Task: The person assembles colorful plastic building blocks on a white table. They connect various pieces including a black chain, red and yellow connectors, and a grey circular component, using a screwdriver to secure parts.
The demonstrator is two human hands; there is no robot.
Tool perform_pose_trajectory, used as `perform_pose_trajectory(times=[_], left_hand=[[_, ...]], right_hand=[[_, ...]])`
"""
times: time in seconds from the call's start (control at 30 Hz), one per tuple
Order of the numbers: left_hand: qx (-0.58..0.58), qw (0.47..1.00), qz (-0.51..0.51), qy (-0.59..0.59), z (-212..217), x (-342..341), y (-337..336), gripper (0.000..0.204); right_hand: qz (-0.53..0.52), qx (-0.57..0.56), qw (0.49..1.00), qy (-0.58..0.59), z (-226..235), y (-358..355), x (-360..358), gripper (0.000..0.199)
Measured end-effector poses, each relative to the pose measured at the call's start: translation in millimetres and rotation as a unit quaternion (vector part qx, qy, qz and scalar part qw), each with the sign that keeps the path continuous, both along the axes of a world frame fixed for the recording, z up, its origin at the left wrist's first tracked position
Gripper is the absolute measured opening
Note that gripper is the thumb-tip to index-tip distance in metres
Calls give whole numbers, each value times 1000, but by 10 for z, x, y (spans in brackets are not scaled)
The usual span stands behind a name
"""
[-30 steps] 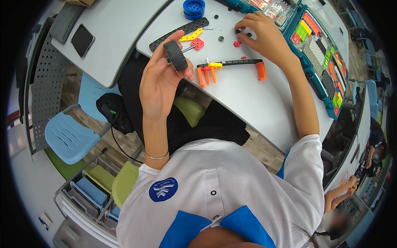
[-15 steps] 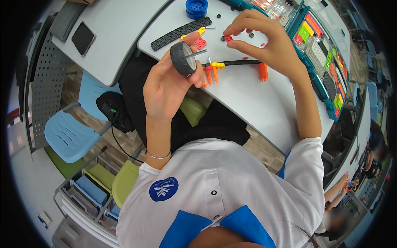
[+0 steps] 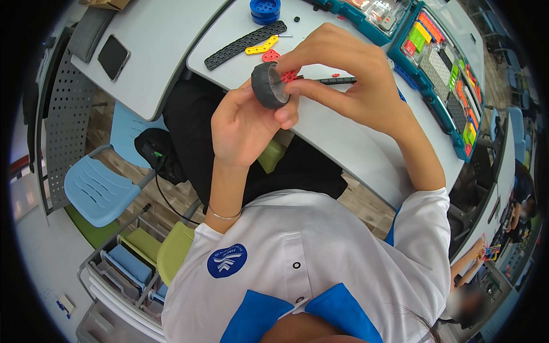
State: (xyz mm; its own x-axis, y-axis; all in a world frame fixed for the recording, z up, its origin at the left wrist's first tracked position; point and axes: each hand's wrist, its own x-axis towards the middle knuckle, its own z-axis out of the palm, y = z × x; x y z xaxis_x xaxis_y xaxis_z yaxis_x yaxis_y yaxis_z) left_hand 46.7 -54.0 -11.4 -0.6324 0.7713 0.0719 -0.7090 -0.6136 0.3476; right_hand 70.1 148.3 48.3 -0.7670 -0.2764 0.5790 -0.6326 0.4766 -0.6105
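My left hand (image 3: 243,123) wraps round a toy wheel (image 3: 264,86) with a dark grey tyre, its pale inner face turned to the right. Between the thumb and fingers of my right hand (image 3: 357,74) is a small red gear-like piece (image 3: 289,76), right at the wheel's centre, where the axle stands out. My fingers hide most of the axle, so how far the piece is on it cannot be seen. Beyond my hands on the table lie a long black perforated strip (image 3: 245,46), a bent yellow beam (image 3: 262,46) and a red perforated plate (image 3: 270,55).
A blue wheel hub (image 3: 265,11) stands at the far edge. On the right, an open teal case (image 3: 426,94) holds many coloured parts. A phone (image 3: 114,56) lies on the left table. A light blue chair (image 3: 96,191) stands lower left. Another person's hands (image 3: 472,257) work at far right.
My right hand has come left and nearer, bringing the red piece to the wheel's axle. The wheel in my left hand has shifted slightly right. My right hand now covers the orange parts.
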Motion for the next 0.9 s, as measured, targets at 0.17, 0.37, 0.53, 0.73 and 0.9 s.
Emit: perform_pose_trajectory(times=[0.17, 0.37, 0.53, 0.73, 0.9], left_hand=[[48, 999, -21, 11, -51, -57, -37, 53], [27, 999, -4, -44, 81, 32, 5, 66], [125, 990, -34, -58, -14, 98, 83, 55], [135, 988, -44, -65, 111, 161, 54, 49], [130, 990, -32, -55, 117, 208, 60, 57]], right_hand=[[-3, 23, 1000, 12, 73, 64, 1, 26], [-17, -34, 998, -52, 47, -21, 39, 18], [-24, -35, 998, -42, 53, -83, 88, 21], [-20, -117, 991, -69, 67, -147, 171, 18], [-25, -144, 987, -63, 80, -144, 263, 23]])
